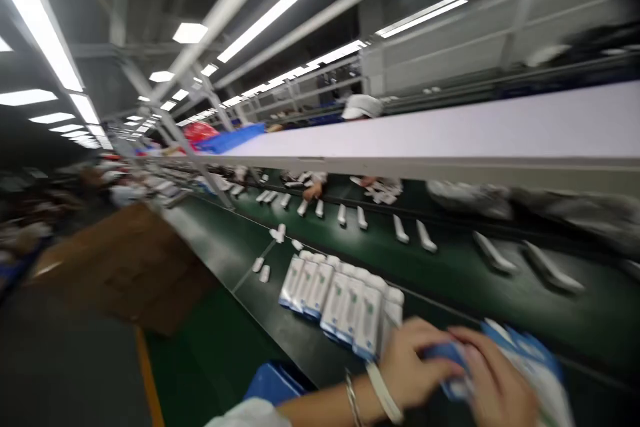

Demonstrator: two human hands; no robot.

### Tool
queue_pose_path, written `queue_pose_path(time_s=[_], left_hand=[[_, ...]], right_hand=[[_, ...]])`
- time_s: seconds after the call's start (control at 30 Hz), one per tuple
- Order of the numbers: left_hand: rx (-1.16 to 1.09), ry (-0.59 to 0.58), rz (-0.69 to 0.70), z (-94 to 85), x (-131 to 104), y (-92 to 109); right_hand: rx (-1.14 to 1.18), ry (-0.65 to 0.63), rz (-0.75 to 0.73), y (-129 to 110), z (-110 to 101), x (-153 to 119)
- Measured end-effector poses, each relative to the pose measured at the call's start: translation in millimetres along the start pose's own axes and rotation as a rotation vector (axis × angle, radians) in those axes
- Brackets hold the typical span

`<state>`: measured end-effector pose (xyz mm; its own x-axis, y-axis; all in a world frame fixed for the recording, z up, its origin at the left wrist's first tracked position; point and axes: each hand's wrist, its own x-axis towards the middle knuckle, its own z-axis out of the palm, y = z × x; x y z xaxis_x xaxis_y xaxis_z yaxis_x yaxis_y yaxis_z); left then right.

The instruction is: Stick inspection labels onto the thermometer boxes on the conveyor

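Near the bottom right, my left hand [413, 363] and my right hand [495, 373] are close together, both closed on a blue and white package [453, 360]. Motion blurs the fingers and the package. A bracelet and a white band circle my left wrist. Just left of my hands, a row of several white and blue packages [345, 300] lies side by side on the dark worktop [270, 320]. More blue and white packages [535, 367] lie beside my right hand, partly hidden by it.
Several white handle-shaped parts [425, 235] are spaced along the green conveyor [450, 273]. Small white pieces [265, 272] lie left of the packages. A white shelf [450, 133] spans above. A person's hand [313, 191] shows across the belt. A cardboard box [130, 267] stands left.
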<state>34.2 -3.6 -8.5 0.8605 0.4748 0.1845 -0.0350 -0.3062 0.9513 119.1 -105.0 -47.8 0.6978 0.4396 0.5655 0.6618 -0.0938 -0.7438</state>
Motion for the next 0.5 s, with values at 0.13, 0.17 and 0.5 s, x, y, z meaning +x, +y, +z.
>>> queue_pose_path(time_s=[0.13, 0.17, 0.5], left_hand=[[-0.106, -0.149, -0.066, -10.6, 9.0, 4.9], [-0.146, -0.239, -0.097, -14.0, 14.1, 2.6], [-0.080, -0.282, -0.180, -13.0, 10.1, -8.7]], right_hand=[[0.087, -0.063, 0.133, -17.3, -4.4, 5.0], [0.108, -0.061, 0.163, -18.1, -4.2, 8.3], [0.069, -0.089, 0.206, -19.8, -7.7, 8.6]])
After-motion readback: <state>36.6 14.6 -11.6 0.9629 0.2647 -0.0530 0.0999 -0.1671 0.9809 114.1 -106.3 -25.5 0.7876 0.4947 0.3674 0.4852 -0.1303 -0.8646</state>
